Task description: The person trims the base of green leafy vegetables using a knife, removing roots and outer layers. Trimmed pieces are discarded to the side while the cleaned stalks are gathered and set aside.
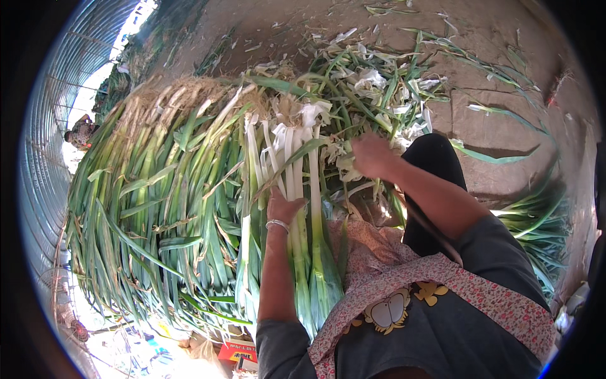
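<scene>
My left hand [284, 208], with a bracelet at the wrist, lies around the pale stalks of large green onions [296, 161], thumb out to the right. Its fingers are partly hidden by the stalks and a loose leaf [303, 154]. These stalks show clean white lower parts, with the roots pointing away from me. My right hand [371, 156] is curled and blurred above a heap of stripped leaves [374, 90]. Under the right forearm trails a blurred, leaf-like strip [428, 220]. Whether the right fingers hold it is hidden.
Many untrimmed green onions [165, 189] lie piled to my left. Another bunch [535, 232] is on the right, beyond my knee [435, 156]. Loose leaves [497, 154] litter the ground. A red box [238, 350] sits at the bottom, and a person [81, 131] is at far left.
</scene>
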{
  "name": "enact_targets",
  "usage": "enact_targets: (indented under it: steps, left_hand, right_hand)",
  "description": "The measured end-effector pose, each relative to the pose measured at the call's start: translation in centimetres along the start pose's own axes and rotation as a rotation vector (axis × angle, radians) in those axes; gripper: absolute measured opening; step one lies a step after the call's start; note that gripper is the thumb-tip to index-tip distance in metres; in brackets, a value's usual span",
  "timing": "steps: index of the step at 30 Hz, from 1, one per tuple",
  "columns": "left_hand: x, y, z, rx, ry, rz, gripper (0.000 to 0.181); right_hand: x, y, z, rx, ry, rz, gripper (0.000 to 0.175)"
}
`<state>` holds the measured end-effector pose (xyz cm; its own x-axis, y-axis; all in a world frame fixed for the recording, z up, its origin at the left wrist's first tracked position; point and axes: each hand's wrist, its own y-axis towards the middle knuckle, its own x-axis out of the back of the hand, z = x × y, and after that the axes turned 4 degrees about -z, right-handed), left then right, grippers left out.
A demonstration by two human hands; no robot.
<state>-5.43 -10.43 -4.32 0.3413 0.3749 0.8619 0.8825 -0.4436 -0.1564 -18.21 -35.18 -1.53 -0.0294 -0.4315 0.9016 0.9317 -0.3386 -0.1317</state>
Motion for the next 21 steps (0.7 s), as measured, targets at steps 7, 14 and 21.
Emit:
enact_targets:
  steps: [7,14,21]
  left_hand:
    - [0.0,2.7,1.1,0.038,-0.088,0.263,0.077]
    - [5.8,-3.7,-4.2,-0.006,-0.542,0.29,0.053]
    - [5.7,-9.1,-4.4,0.161,-0.937,0.462,0.066]
  right_hand:
    - [-9.0,3.1,3.9,-0.049,0.678,0.386,0.047]
    - [-6.0,2.7,6.9,-0.111,1.348,0.374,0.066]
    - [1.1,0.3,6.2,0.142,1.895,0.531,0.059]
